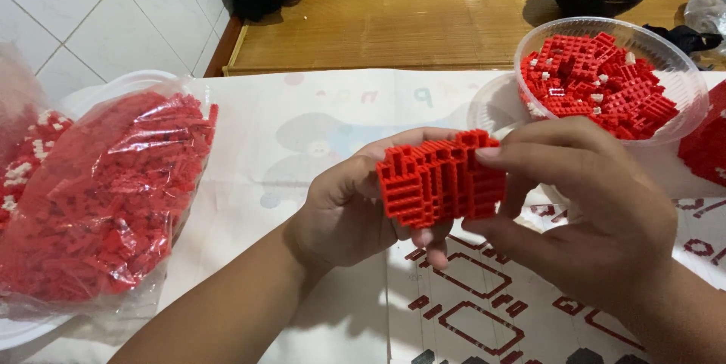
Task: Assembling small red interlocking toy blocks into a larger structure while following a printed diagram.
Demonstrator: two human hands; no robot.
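Red bricks [597, 77] fill clear bowl [684, 69]; both hands pinch brick block [441, 179].

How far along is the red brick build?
Done: a red block several layers thick is already joined. In hand: the left hand holds it from behind while the right hand pinches its right edge. Left: probably a lot, since the bowl is full of loose red pieces and the bag looks packed; printed sheets lie underneath.
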